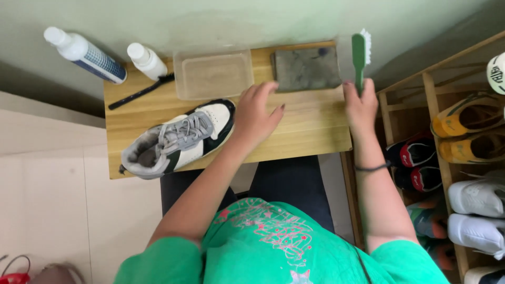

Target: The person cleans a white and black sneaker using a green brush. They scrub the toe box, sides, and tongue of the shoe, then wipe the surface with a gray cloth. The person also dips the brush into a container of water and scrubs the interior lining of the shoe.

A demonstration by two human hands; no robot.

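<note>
My right hand [361, 107] grips the handle of a green scrub brush [360, 53] with white bristles, held upright at the table's right edge. My left hand [255, 113] rests open on the small wooden table [310, 126], its fingers touching the toe of a grey, white and black sneaker [176, 138] that lies on its side. A folded grey cloth [306, 69] lies just beyond my left fingertips.
A clear plastic tub [213, 74] sits at the table's back. Two white bottles [84, 54] [147, 61] and a thin black brush [141, 91] are at the back left. A wooden shoe rack [436, 105] with several shoes stands on the right.
</note>
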